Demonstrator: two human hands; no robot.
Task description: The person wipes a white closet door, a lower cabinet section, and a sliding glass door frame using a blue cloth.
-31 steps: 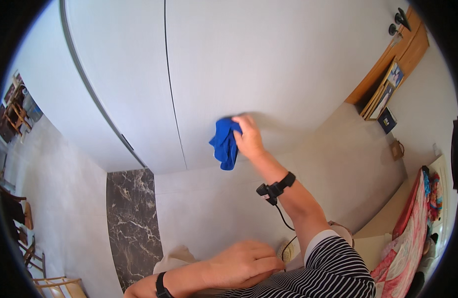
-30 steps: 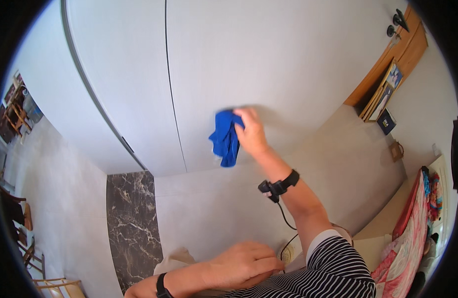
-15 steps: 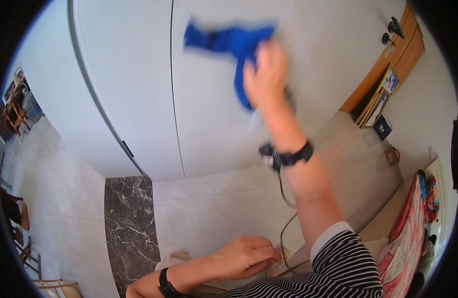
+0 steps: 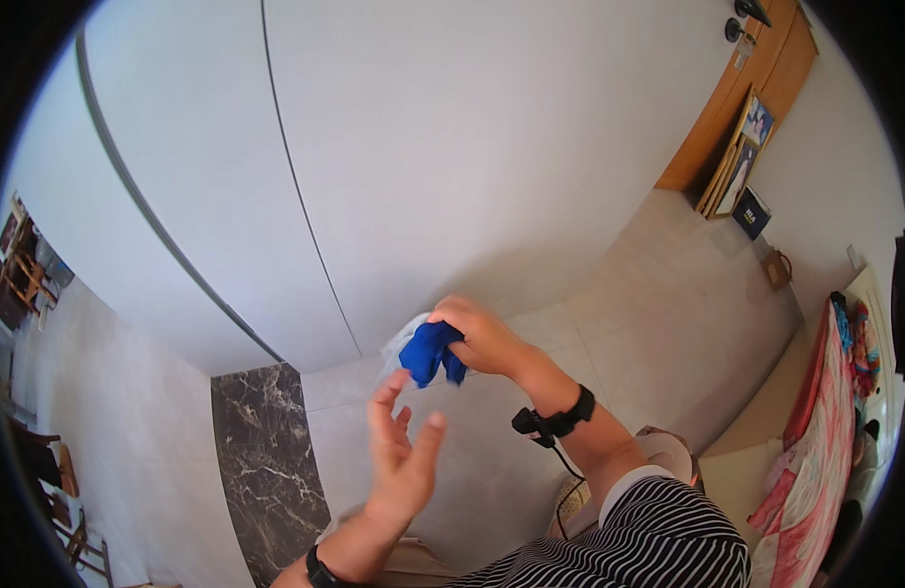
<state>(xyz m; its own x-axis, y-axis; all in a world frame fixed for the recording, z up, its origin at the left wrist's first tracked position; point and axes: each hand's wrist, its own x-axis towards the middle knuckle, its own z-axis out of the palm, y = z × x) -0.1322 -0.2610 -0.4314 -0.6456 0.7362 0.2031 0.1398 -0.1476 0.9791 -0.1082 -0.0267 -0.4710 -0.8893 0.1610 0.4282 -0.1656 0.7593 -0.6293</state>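
Observation:
A blue cloth (image 4: 428, 353) hangs bunched from my right hand (image 4: 482, 335), whose fingers are closed around it. Behind the cloth shows a bit of whitish, see-through material (image 4: 403, 333); I cannot tell whether it is also in the hand. My left hand (image 4: 402, 456) is raised just below the cloth, fingers apart and holding nothing; its index fingertip comes close to the cloth's lower edge. A black strap with a small device and cable (image 4: 555, 423) sits on my right wrist, and a dark band (image 4: 320, 568) on my left.
Ahead stands a tall pale panel wall (image 4: 472, 176) with vertical seams. A dark marbled strip (image 4: 266, 461) crosses the grey tiled floor. To the right are leaning picture frames (image 4: 735, 171), a wooden door (image 4: 756, 88) and pink and red fabric (image 4: 805, 461). Wooden chairs (image 4: 65, 510) are at the left.
My right hand has come down from high on the panel with the blue cloth, which is now bunched smaller. My left hand has risen from my lap and opened toward it.

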